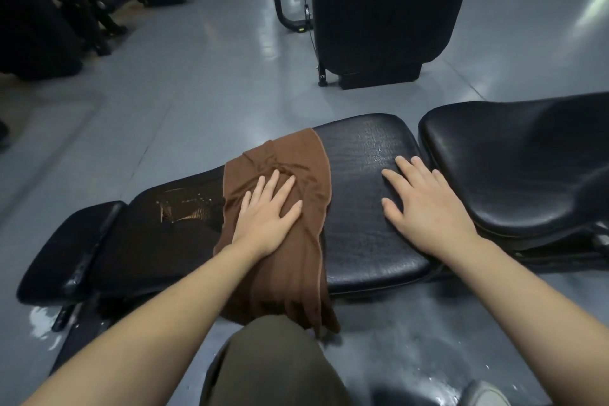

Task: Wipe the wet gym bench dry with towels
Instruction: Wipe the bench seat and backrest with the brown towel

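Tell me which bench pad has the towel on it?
The middle pad, the long flat one. The brown towel drapes across it under the left hand; the raised right pad and small left-end pad are bare.

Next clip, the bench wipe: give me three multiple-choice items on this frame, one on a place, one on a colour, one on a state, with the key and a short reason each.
1. Where does the right hand rest?
A. On the bare bench pad
B. On the towel
C. On the floor

2. What colour is the towel?
A. White
B. Brown
C. Blue

3. How does the left hand meet the towel?
A. Bunches it in a fist
B. Hovers above it
C. Presses flat, fingers spread

Key: 1 A, its palm lies on black padding to the right of the towel. 2 B, the cloth is plainly brown. 3 C, the open palm lies on the cloth.
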Action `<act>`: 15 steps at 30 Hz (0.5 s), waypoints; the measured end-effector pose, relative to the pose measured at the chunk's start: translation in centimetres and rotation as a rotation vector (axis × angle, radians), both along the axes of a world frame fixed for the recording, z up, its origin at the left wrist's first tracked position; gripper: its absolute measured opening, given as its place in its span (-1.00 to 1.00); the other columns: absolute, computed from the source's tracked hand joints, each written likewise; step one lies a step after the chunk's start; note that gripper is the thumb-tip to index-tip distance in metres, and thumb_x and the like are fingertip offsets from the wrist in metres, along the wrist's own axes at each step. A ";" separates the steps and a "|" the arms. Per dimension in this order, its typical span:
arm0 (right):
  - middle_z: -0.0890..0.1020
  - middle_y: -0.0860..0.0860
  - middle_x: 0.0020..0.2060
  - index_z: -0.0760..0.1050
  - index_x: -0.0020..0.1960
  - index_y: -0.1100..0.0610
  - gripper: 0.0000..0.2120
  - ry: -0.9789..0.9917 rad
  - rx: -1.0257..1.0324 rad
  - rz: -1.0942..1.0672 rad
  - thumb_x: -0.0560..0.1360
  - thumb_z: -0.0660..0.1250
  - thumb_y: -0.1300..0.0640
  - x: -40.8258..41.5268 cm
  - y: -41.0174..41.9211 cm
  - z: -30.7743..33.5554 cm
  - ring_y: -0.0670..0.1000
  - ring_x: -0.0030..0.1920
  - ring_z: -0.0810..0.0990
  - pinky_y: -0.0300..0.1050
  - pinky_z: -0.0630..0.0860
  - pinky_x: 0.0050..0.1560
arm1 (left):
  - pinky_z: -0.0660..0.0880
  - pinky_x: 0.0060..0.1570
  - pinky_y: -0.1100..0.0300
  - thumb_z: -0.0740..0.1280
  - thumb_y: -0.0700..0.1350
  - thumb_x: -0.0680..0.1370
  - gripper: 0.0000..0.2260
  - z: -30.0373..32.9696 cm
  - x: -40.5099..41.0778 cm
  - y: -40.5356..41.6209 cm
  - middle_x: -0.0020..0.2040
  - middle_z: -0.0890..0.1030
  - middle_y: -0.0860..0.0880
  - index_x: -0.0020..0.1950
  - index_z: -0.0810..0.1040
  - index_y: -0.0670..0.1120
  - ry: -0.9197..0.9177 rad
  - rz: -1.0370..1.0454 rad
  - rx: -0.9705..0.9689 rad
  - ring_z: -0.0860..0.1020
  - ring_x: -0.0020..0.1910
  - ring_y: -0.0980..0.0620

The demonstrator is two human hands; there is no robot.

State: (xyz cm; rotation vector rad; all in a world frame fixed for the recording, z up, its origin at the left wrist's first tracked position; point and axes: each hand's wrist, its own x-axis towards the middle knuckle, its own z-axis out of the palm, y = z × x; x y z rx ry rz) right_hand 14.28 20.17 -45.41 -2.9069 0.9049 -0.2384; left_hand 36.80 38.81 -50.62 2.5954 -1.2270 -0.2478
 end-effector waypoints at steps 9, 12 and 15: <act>0.20 0.14 0.59 0.25 0.57 0.07 -0.20 0.073 -0.041 0.012 0.47 -0.16 -0.32 1.0 -0.1 0.1 0.18 0.60 0.09 0.12 0.02 0.57 | -0.10 0.59 -0.06 -0.03 0.31 0.66 -0.47 0.0 5.3 -3.9 0.67 -0.04 0.12 0.62 0.04 0.26 0.003 0.078 -0.008 -0.10 0.65 0.01; 0.15 0.09 0.61 0.20 0.59 0.03 -0.17 0.101 -0.055 0.035 0.45 -0.22 -0.35 2.0 0.7 0.3 0.13 0.61 0.04 0.11 -0.02 0.58 | -0.11 0.60 -0.06 -0.04 0.30 0.66 -0.47 0.1 5.5 -3.8 0.67 -0.04 0.11 0.63 0.04 0.24 -0.005 0.071 -0.017 -0.09 0.65 0.01; 0.16 0.08 0.61 0.20 0.58 0.03 -0.18 0.112 -0.066 0.051 0.46 -0.23 -0.34 2.5 1.2 0.3 0.12 0.61 0.03 0.12 -0.01 0.58 | -0.12 0.60 -0.05 -0.05 0.30 0.66 -0.47 -0.1 5.2 -3.6 0.67 -0.04 0.10 0.63 0.05 0.23 -0.012 0.058 -0.023 -0.09 0.65 0.01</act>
